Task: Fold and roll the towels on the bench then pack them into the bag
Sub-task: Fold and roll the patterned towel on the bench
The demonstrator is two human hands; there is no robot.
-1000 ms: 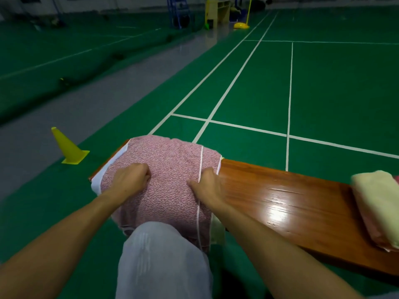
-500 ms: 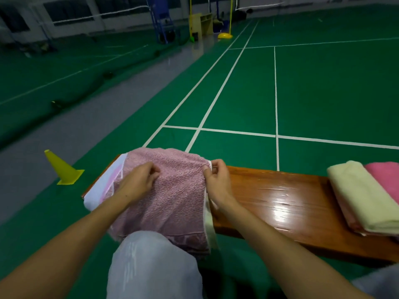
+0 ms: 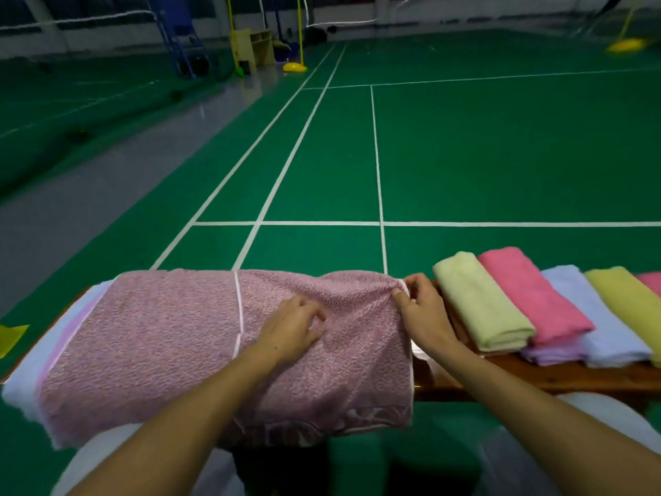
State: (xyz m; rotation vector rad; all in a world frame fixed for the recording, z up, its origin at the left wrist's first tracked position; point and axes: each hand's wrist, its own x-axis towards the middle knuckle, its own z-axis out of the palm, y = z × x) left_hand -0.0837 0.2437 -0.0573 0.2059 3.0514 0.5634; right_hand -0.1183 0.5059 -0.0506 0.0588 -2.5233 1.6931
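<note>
The mauve towel lies spread across the bench at seven o'clock. Left hand presses it, fingers loosely curled; right hand pinches its far corner (folding step, seemingly). Next: carry that corner leftward.
</note>
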